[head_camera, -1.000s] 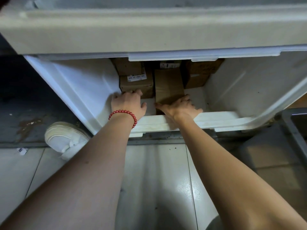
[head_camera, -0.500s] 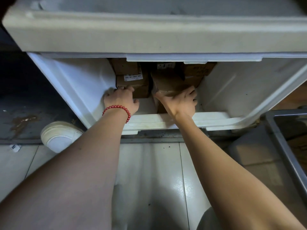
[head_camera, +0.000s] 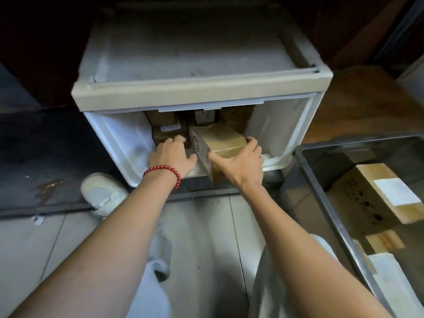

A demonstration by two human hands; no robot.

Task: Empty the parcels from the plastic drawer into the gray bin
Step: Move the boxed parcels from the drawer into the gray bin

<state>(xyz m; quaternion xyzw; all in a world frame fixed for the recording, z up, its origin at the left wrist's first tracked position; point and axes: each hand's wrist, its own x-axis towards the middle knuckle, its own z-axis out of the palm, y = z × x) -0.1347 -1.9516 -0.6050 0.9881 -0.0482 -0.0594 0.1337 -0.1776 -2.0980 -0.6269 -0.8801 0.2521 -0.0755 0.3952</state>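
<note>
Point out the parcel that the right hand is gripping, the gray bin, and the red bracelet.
parcel [head_camera: 220, 138]: head view, on its tan top face.
gray bin [head_camera: 328, 203]: head view, on its left rim.
red bracelet [head_camera: 163, 167]: head view, on the beads across the wrist.

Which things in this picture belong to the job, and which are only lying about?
Job: plastic drawer; tan parcel gripped by the right hand; labelled parcels behind it; gray bin; box inside the bin.
Lying about: white shoe; paper scrap on the floor.
</note>
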